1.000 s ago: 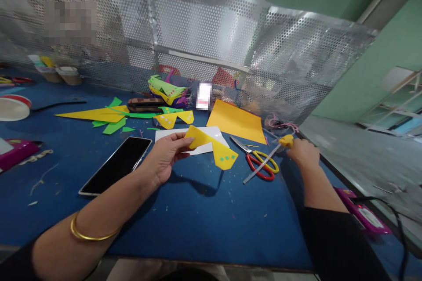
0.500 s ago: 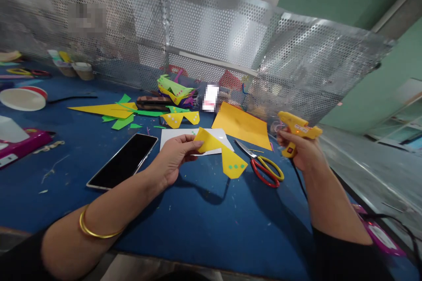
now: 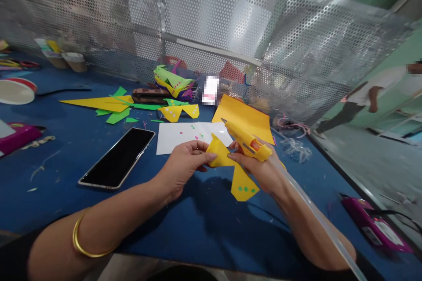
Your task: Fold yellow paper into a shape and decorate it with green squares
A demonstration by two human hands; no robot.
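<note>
My left hand (image 3: 187, 162) pinches the left part of a folded yellow paper cutout (image 3: 242, 182) between thumb and fingers. Three green dots mark the cutout's lower right flap. In my right hand (image 3: 263, 171) lies a yellow hot glue gun (image 3: 244, 140), its nozzle pointing up and left, away from the cutout. The right thumb and fingertips also touch the cutout beside my left hand. A long clear glue stick (image 3: 316, 210) extends from the gun's back over my forearm. Behind the cutout is a white sheet (image 3: 168, 138) with small coloured dots. My right hand mostly covers the scissors.
A phone (image 3: 118, 158) lies left of my hands. Farther back are a yellow paper mask (image 3: 173, 113), stacked masks (image 3: 171, 81), green scraps (image 3: 118, 116) and an orange-yellow sheet (image 3: 253, 118). A purple device (image 3: 372, 224) sits right. A person (image 3: 365, 92) stands beyond the table.
My right hand has brought the glue gun in from the right, over the scissors, and now touches the yellow cutout. The cutout has shifted slightly right and down. A person has appeared at right.
</note>
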